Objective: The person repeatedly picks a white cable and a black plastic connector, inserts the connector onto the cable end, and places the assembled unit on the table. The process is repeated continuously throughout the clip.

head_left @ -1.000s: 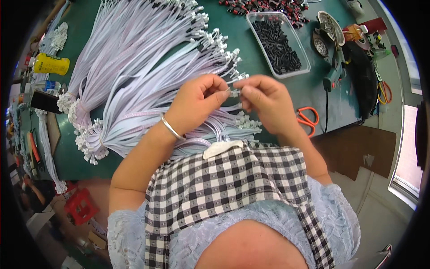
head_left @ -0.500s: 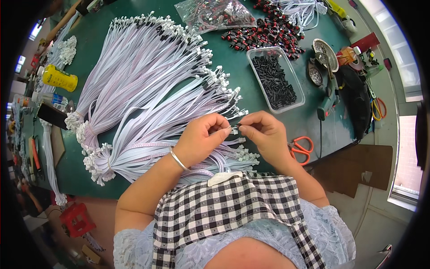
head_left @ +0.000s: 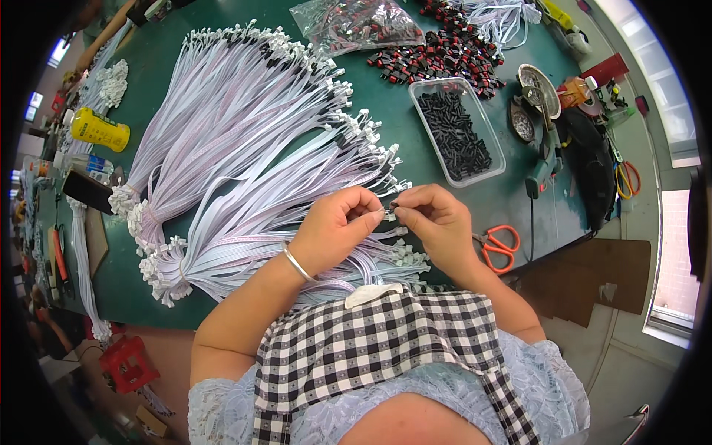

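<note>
Mid-frame, the right hand (head_left: 430, 222) pinches a dark bit (head_left: 394, 205), seemingly for precision; left hand (head_left: 340, 222) pinched shut, contents unclear.

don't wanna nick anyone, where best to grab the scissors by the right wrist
I'd take the scissors by the orange loops, coming from the right. The loops are wide, bare and turned to that side, while the blade end points left toward the right hand, which seems to cover part.

Print on yellow bottle (head_left: 100, 130), too small to read.
</note>
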Demonstrator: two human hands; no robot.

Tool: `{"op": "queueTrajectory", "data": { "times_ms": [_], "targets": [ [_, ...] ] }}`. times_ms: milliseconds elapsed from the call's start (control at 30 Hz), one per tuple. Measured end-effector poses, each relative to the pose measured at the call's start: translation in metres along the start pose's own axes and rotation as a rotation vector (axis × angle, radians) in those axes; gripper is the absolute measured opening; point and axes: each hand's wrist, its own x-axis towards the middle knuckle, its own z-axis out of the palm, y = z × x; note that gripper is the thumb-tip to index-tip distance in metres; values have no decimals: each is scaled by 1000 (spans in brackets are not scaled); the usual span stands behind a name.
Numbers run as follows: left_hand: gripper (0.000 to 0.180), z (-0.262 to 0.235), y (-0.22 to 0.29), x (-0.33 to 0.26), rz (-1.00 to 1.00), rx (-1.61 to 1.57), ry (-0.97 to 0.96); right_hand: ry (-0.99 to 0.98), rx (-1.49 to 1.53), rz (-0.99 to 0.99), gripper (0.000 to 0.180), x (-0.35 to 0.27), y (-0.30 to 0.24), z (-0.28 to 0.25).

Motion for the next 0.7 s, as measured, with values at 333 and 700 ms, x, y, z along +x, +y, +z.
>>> {"op": "queueTrajectory", "data": {
  "times_ms": [333, 700],
  "targets": [
    [11, 0, 0, -1, -4, 23, 12, 42, -193, -268, 12, 3, 7, 2],
    [10, 0, 2, -1, 20, 40, 20, 0, -290, -308, 11, 4, -2, 4]
  ]
}}
